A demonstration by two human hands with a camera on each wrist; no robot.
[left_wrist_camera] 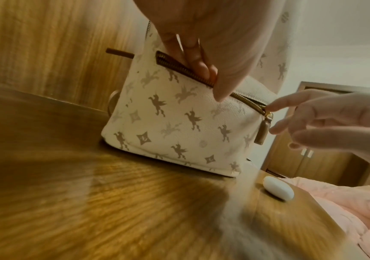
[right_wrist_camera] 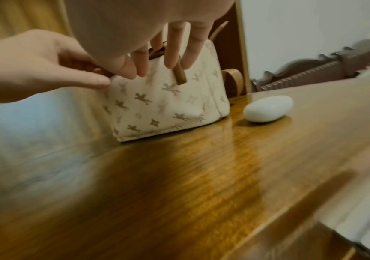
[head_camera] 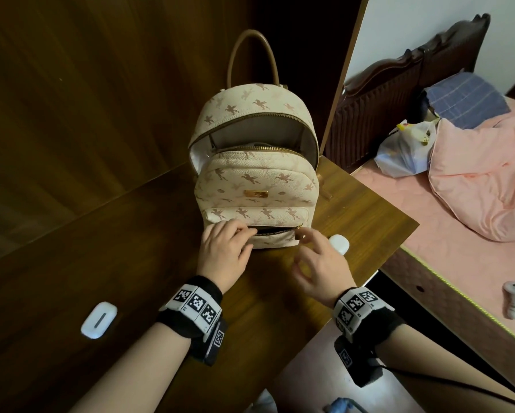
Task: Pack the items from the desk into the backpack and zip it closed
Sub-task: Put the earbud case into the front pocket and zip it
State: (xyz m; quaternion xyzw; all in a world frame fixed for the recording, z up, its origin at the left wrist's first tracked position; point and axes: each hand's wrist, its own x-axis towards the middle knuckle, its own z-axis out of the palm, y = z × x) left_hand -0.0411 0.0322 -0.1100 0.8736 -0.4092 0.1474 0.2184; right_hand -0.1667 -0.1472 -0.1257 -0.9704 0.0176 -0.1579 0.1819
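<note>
head view dim and warm; wood panel at upper left near black, bed at right brighter. both wrist views brighter, yellowish cast. desk shows glare streaks and strong smear blur toward lower edges. nearest fingers out of focus. lines bow at frame edges.

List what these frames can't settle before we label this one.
- Front pocket contents: dark gap in the head view; left hand fingers cover it in the left wrist view.
- Main compartment contents: only a pale sliver shows, front wall hides the rest.
- Right hand contact with the zipper pull: fingers near it, a pinch is unclear.
- White case: cut from both wrist views.
</note>
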